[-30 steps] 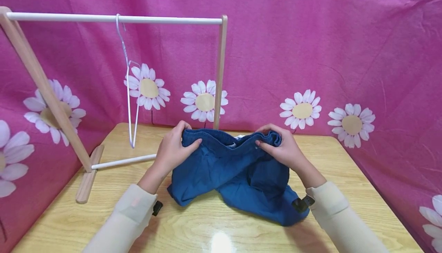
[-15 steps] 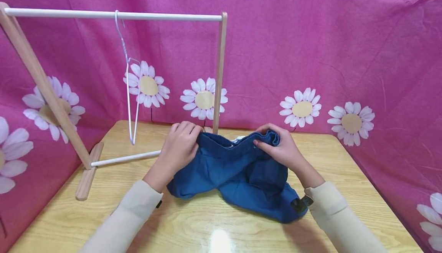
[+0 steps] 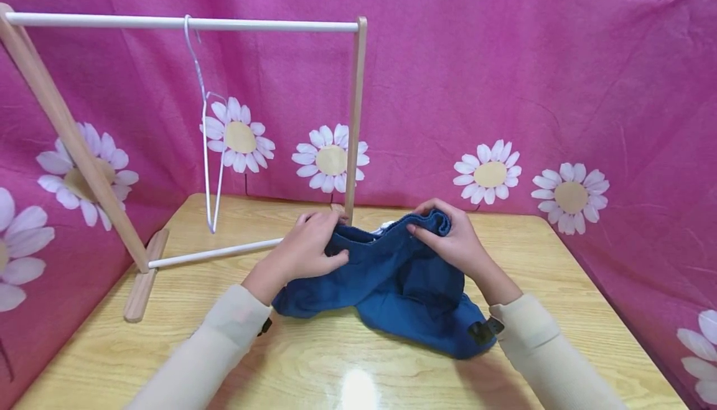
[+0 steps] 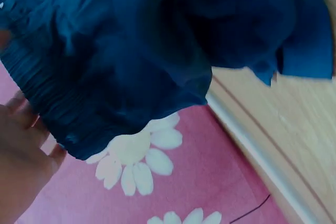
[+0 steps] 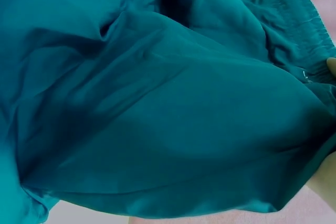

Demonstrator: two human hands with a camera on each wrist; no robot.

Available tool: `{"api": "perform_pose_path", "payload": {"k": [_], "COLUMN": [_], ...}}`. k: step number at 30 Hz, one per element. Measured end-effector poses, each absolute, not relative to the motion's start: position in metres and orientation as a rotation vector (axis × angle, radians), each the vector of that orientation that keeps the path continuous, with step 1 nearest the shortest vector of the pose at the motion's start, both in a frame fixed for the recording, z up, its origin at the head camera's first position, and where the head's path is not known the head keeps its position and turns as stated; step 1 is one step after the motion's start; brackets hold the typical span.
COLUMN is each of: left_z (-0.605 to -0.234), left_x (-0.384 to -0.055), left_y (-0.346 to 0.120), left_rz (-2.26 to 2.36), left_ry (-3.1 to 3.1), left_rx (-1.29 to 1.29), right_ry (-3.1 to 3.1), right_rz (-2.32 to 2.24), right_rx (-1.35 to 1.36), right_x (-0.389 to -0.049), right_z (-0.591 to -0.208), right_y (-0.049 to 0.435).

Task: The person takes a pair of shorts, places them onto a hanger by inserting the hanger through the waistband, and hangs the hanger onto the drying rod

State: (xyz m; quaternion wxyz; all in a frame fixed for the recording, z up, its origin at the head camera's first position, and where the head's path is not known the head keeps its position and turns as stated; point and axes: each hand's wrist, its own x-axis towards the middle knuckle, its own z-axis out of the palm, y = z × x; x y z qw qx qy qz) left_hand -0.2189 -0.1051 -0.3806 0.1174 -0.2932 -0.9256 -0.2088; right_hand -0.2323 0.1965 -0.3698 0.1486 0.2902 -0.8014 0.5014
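Blue shorts with an elastic waistband lie partly raised above the table in the head view, legs slumped on the wood. My right hand pinches the rolled right end of the waistband, thumb in front and fingers behind. At the other end, my left hand touches the waistband, its thumb straight and spread from the fingers. In the left wrist view, fingertips of the left hand meet the gathered waistband edge. Cloth of the shorts fills most of the right wrist view and hides most of that hand.
A rack with wooden posts and a white top rail stands at the back left. One white wire hanger hangs from it. The wooden table is bordered by a pink flowered cloth backdrop.
My left hand has loosened its pinch and shifted right and slightly down along the waistband, drawing that end inward. The right hand keeps its pinch, nearly still.
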Motion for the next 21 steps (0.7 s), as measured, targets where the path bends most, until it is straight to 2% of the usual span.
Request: {"api": "perform_pose_path", "payload": {"k": [13, 21], "left_z": [-0.391, -0.382], "left_x": [-0.216, -0.217], "left_y": [-0.097, -0.092], "left_rz": [-0.665, -0.679], "left_ry": [-2.301, -2.345], "left_rx": [-0.929, -0.747], "right_ry": [-2.320, -2.356], "right_rz": [1.439, 1.374], "right_rx": [0.754, 0.721], "right_x": [-0.229, -0.230], "right_z": [-0.373, -0.379], "right_y": [0.193, 0.192]}}
